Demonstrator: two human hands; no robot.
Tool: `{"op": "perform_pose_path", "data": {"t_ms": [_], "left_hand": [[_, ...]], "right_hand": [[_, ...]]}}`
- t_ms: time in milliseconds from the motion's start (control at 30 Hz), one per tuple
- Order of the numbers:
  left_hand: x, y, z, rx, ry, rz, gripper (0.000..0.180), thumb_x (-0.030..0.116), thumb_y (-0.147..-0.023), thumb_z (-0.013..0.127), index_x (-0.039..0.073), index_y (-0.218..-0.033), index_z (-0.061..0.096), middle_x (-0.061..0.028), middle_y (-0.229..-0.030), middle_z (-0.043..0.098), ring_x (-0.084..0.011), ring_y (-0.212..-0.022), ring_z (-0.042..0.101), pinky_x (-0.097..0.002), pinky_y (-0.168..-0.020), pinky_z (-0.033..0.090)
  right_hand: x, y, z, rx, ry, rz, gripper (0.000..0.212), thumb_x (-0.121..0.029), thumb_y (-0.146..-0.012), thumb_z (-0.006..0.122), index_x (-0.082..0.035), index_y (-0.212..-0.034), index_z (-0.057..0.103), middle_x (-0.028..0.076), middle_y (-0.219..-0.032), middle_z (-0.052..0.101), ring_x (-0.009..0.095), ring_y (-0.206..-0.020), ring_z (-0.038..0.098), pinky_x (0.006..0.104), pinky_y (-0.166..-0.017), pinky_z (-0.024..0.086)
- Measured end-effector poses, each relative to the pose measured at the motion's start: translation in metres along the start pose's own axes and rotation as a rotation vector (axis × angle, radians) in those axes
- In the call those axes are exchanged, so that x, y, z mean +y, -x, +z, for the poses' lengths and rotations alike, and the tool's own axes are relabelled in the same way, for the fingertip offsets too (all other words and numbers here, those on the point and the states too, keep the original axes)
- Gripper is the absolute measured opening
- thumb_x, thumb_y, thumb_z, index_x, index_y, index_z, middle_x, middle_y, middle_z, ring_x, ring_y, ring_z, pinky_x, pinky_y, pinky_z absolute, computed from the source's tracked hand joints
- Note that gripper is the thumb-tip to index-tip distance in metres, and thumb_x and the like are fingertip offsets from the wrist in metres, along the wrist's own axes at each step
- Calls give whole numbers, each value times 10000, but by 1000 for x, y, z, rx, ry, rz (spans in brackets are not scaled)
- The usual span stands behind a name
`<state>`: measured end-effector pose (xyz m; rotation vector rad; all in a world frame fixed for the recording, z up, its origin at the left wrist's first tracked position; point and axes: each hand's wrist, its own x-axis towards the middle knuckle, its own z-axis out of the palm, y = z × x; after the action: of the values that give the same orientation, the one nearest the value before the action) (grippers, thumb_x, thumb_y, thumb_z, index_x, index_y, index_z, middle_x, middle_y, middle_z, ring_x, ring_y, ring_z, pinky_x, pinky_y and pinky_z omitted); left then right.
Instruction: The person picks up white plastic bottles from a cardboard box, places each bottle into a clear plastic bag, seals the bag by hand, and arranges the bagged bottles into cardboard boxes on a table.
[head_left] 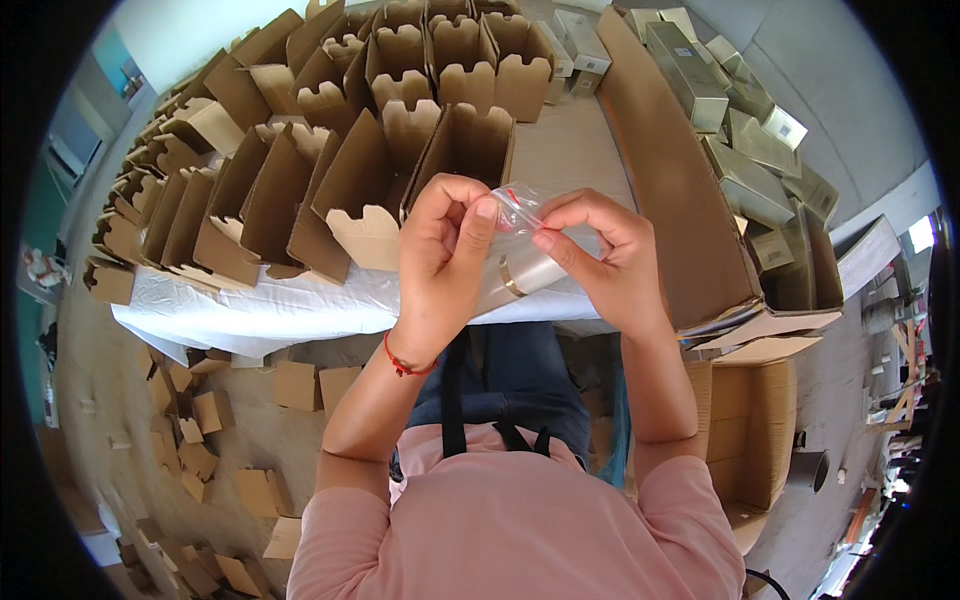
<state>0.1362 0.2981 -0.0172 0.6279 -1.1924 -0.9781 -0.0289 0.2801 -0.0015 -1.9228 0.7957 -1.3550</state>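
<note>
Above the table's near edge, my left hand [445,240] and my right hand [603,250] pinch a small clear plastic bag [517,208] between thumbs and fingertips. A bit of red shows on the bag; what is inside, if anything, I cannot make out. Just below the hands lies a silvery cylinder [530,272] with a gold-coloured band, partly hidden by my left hand. Clear plastic film seems to surround it. Close to my left hand stands an open brown cardboard box [370,190] with notched flaps.
Several rows of open cardboard boxes [262,200] fill the table's left and back. On the right, a large carton [680,200] holds pale gold-green boxes [750,180]. A white cover [230,310] drapes over the table edge. Loose small cartons [262,492] litter the floor.
</note>
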Motion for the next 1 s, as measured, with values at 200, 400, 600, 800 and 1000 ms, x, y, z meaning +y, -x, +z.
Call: {"op": "perform_pose_path", "data": {"t_ms": [200,400,600,800,1000], "left_hand": [[-11,0,-9,-25,-8,-50,55,49,-880,604,7,-913,592,11,-868,571,-38,-752,483,-180,-683,401],[-13,1,-4,-39,-55,74,51,21,-868,608,-10,-908,607,0,-851,566,-45,-747,496,-182,-678,402],[-12,2,-6,-23,-124,55,49,13,-854,622,-13,-895,610,-8,-848,565,-50,-744,497,-184,-682,399],[-13,3,-4,9,-101,70,46,12,-844,635,-15,-877,617,-5,-840,559,-46,-717,476,-183,-663,390],[-13,2,-4,11,-156,108,43,2,-839,636,-16,-874,619,-7,-830,553,-50,-701,466,-183,-641,382]], "right_hand": [[-5,-2,1,8,-65,152,115,-32,-725,719,-14,-801,635,60,-803,637,132,-750,577,275,-699,453],[2,-3,-4,-89,-135,137,102,-44,-745,705,1,-805,635,54,-803,641,124,-747,566,257,-714,447],[0,-2,-4,-76,-141,151,68,21,-793,655,11,-835,602,72,-875,620,124,-853,552,258,-800,424],[1,-3,-2,-65,-132,143,62,21,-802,647,18,-831,593,79,-889,635,114,-859,562,257,-794,435],[3,1,5,63,-115,59,54,-18,-783,656,4,-791,607,42,-756,638,79,-715,563,227,-661,445]]}}
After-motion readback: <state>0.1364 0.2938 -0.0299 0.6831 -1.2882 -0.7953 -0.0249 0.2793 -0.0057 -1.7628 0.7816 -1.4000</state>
